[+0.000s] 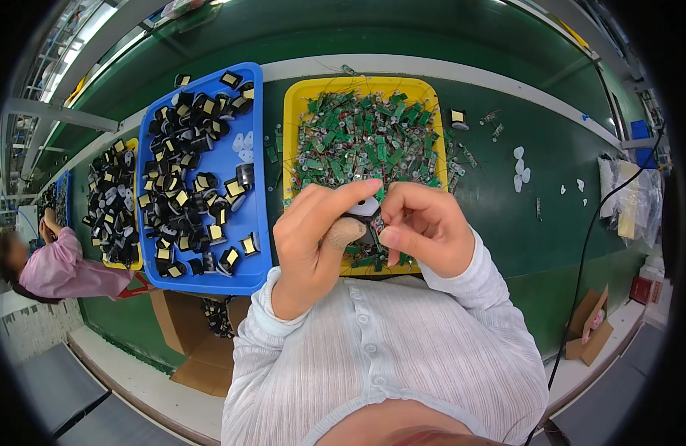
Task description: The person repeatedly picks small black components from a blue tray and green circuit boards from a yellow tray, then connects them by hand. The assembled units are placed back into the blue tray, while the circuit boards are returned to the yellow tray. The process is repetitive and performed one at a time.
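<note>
Over the near half of the yellow tray, both hands meet in front of my chest. My left hand is closed around a small black part with a white plate; a tan cover sits on its thumb. Close against that part, my right hand is closed in a pinch, and its fingers hide most of what they grip. Small green circuit boards with thin wires and round metallic pieces fill the yellow tray.
Left of it, a blue tray carries many black parts with yellow pads and several white plates. Farther left are another yellow tray and a person in pink. White pieces, a black cable and plastic bags lie right.
</note>
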{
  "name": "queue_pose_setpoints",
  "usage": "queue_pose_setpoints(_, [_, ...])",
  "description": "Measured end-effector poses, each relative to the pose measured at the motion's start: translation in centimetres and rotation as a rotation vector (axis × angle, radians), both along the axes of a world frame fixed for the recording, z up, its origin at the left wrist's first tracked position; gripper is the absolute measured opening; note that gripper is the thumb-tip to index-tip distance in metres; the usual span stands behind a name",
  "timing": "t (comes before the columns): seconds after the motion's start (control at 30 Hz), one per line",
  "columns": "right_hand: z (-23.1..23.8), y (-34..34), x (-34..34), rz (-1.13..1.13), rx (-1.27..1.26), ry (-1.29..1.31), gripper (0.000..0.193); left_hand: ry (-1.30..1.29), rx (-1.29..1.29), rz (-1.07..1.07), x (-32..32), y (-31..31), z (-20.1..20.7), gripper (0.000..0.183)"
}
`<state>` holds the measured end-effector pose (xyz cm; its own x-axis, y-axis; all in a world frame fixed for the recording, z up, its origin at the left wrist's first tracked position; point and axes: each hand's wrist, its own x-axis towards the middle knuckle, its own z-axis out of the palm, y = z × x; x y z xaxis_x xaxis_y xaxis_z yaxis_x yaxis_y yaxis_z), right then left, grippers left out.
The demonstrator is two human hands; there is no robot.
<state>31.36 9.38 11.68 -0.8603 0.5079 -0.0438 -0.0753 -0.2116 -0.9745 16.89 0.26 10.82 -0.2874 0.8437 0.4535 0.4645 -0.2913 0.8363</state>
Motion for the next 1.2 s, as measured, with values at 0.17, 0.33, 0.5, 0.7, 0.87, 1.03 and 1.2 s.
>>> queue_pose_setpoints(0.17, [1.2,-0.3,-0.1,-0.1,0.479,-0.084,0.011,-0.256,0.038,-0.147,0.2,0.3,-0.6,0.036])
queue_pose_setpoints(0.33, [0.9,-1.1,0.0,-0.238,0.981,-0.124,0.015,-0.27,-0.007,-0.171,0.0,0.2,-0.7,0.04])
queue_pose_setpoints(0.5, [0.7,-1.0,0.0,-0.188,0.961,-0.129,0.015,-0.179,-0.085,-0.178,-0.6,-0.2,-0.3,0.038])
queue_pose_setpoints(0.7, [1.1,-0.7,0.0,-0.047,0.702,-0.148,0.012,-0.018,-0.164,-0.158,-1.1,-1.1,1.0,0.045])
queue_pose_setpoints(0.87, [1.1,-0.5,-0.4,0.039,0.5,-0.14,0.008,-0.062,-0.255,-0.162,-2.0,-2.1,1.3,0.047])
queue_pose_setpoints(1.03, [0.7,-0.7,-1.6,0.058,0.54,-0.139,0.009,-0.329,-0.106,-0.143,-2.0,-2.3,-0.1,0.041])
queue_pose_setpoints(1.2, [-0.3,-0.6,-3.3,0.078,0.573,-0.112,0.011,-0.278,-0.126,0.004,-2.9,-3.0,-1.5,0.036])
